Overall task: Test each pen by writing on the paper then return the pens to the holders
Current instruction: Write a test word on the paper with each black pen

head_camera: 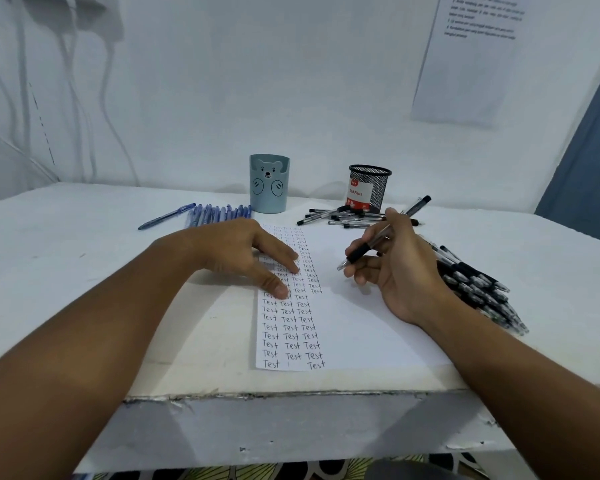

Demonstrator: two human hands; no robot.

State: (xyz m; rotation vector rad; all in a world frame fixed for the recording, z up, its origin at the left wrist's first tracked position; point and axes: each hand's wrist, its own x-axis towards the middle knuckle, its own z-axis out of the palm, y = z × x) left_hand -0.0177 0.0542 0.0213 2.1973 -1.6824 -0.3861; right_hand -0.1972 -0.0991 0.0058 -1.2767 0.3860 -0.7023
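Note:
A white paper [357, 327] lies on the table, with columns of the word "Test" down its left part. My left hand [246, 254] rests on the paper's upper left with straight fingers. My right hand [395, 268] grips a black pen [381, 237], tip pointing down-left just above the paper. A blue bear pen holder [269, 183] and a black mesh pen holder [369, 188] stand at the back. Both look empty from here.
Several blue pens [219, 214] lie in a row left of the bear holder. Black pens [340, 216] are scattered before the mesh holder, and a pile of black pens [478, 285] lies right of my right hand. The table's front edge [291, 396] is near.

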